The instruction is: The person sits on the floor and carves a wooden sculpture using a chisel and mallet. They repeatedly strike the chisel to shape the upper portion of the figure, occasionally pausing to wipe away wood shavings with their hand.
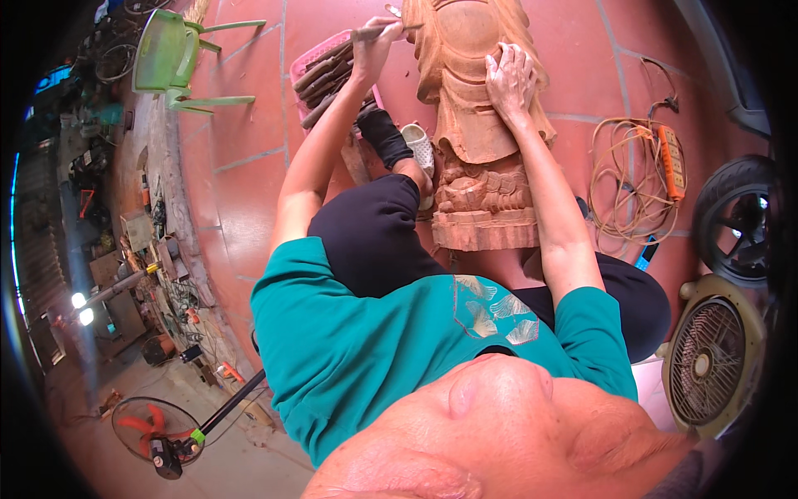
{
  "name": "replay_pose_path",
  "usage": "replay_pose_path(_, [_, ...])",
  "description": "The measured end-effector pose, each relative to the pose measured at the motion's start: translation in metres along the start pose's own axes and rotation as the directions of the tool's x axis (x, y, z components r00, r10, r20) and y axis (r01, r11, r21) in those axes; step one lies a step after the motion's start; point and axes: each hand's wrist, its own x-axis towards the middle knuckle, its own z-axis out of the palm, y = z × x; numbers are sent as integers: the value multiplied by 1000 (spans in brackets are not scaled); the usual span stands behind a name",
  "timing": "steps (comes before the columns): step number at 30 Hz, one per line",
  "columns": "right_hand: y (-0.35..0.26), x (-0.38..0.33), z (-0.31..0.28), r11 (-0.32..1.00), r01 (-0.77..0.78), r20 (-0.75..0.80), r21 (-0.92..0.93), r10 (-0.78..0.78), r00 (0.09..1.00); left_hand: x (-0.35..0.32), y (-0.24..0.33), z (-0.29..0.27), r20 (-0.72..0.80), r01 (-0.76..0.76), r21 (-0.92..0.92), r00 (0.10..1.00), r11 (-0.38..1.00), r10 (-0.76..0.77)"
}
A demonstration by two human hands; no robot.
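Note:
A carved wooden statue (470,116) with draped folds lies on the tiled floor between my legs, its ornate base (485,200) toward me. In the upper left, my left hand (374,51) is closed round a chisel (364,34) with a dark handle. Its front end points at the statue's left edge; whether it touches the wood I cannot tell. My right hand (510,81) rests on the right side of the carved figure, palm down with fingers spread. Close by my left forearm is a pink basket (301,62) holding several long wooden-handled tools (326,76).
An orange power strip (670,162) and coiled cable (625,179) lie to the right, near a black wheel (736,218) and a box fan (705,362). A green plastic chair (166,54) is at the far left. Lower left stands another fan (158,428), beside floor clutter.

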Motion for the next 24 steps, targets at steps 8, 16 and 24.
replay_pose_path(8, [-2,-1,2,1000,19,-6,-6,-19,1000,94,-59,8,55,-181,108,983,978,176])
replay_pose_path(16, [0,-3,4,1000,18,-4,0,-18,1000,70,-60,9,324,-470,558,882,684,342])
replay_pose_path(24, [-4,-1,2,1000,18,-15,-1,-18,1000,66,-43,-5,200,-44,117,980,992,20])
